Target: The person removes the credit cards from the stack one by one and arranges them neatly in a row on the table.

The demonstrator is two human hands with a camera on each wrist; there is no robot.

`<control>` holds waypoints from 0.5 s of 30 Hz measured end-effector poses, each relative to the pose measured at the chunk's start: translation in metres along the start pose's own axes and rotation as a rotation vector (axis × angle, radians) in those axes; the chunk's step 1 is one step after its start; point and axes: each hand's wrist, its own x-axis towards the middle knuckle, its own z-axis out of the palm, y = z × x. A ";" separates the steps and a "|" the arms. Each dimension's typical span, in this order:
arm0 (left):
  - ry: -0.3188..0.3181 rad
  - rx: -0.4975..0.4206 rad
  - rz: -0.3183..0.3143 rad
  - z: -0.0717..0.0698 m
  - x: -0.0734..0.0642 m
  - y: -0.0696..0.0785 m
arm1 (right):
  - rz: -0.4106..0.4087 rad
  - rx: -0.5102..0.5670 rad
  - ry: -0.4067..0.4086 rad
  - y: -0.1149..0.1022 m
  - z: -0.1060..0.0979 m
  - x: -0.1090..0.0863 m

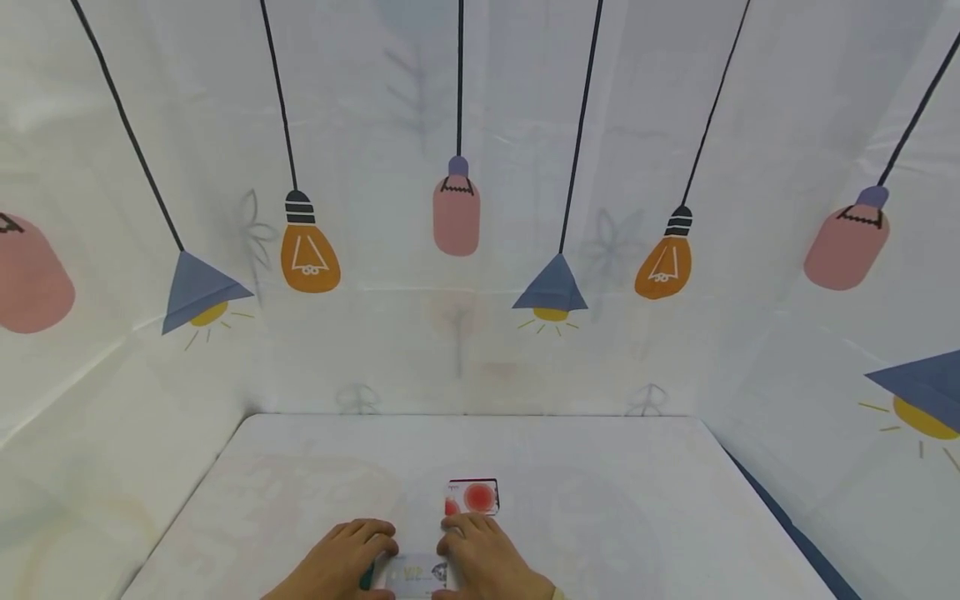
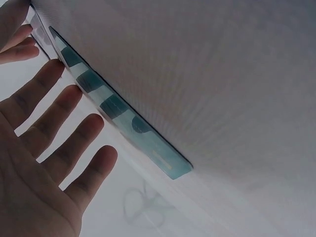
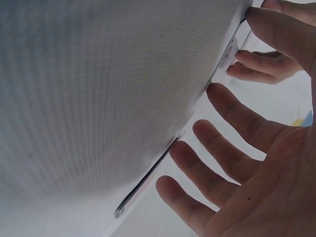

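A silver-grey card (image 1: 416, 573) with pale gold lettering and a dark motif lies between my hands on the white table. My left hand (image 1: 341, 560) holds its left side, thumb at the near corner and forefinger at the far one. My right hand (image 1: 483, 557) holds the right side in the same way, its other fingers spread. Beneath the left fingers is a teal card (image 2: 111, 101) with dark patches, mostly hidden in the head view. Just past the right fingertips lies a white card with red circles (image 1: 478, 497), its edge seen side-on in the right wrist view.
The white table (image 1: 600, 492) has rounded far corners. White fabric walls (image 1: 375, 358) printed with hanging lamps and bulbs surround it at the back and both sides. A dark blue strip (image 1: 787, 525) shows along the right edge.
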 end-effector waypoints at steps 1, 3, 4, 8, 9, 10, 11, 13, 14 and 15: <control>-0.015 -0.007 -0.006 -0.001 0.000 0.000 | -0.002 0.000 0.002 0.000 0.000 0.000; -0.059 -0.025 -0.027 -0.002 0.001 0.001 | -0.004 -0.002 0.007 0.000 0.000 -0.001; -0.066 -0.025 -0.030 -0.002 0.002 0.001 | -0.005 0.002 0.012 0.001 0.000 -0.001; -0.044 -0.006 -0.033 -0.005 0.005 0.001 | -0.001 0.043 0.042 0.005 -0.002 -0.002; -0.021 0.007 -0.027 -0.005 0.006 0.001 | 0.004 0.056 0.052 0.006 -0.003 -0.002; -0.003 0.014 -0.029 -0.006 0.008 0.001 | 0.010 0.061 0.064 0.008 -0.004 -0.002; 0.009 0.017 -0.037 -0.007 0.011 0.001 | 0.016 0.062 0.076 0.010 -0.006 -0.002; 0.014 0.016 -0.063 -0.010 0.016 0.002 | 0.016 0.051 0.115 0.014 -0.009 -0.002; 0.009 0.014 -0.077 -0.011 0.019 0.002 | 0.011 0.047 0.138 0.017 -0.010 -0.002; 0.001 0.010 -0.091 -0.013 0.022 0.003 | 0.010 0.045 0.159 0.019 -0.012 -0.002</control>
